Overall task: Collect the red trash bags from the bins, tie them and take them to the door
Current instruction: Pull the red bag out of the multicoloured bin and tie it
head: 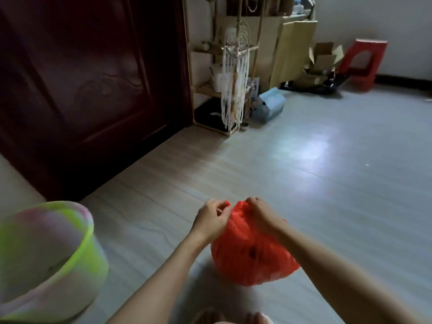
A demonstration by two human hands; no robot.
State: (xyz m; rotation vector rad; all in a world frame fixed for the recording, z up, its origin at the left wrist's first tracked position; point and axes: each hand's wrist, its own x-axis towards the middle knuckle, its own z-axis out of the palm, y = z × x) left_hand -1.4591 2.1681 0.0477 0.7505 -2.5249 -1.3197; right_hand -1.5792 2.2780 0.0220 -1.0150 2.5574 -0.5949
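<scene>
A full red trash bag (251, 256) sits on the pale floor in front of me, low in the middle of the view. My left hand (211, 218) pinches one flap of the bag's top, and my right hand (261, 212) grips the other flap, both drawn together above the bag. A green-rimmed bin (90, 232) stands at the lower left, its inside showing no red bag. The dark red door (81, 85) fills the upper left, a short way beyond the bin.
A bamboo shelf (191, 85) with a hanging white dreamcatcher (233, 90) stands right of the door. A blue box (268, 105) lies on the floor beside it. Cardboard boxes (325, 59) and a red stool (362, 61) are at the far wall.
</scene>
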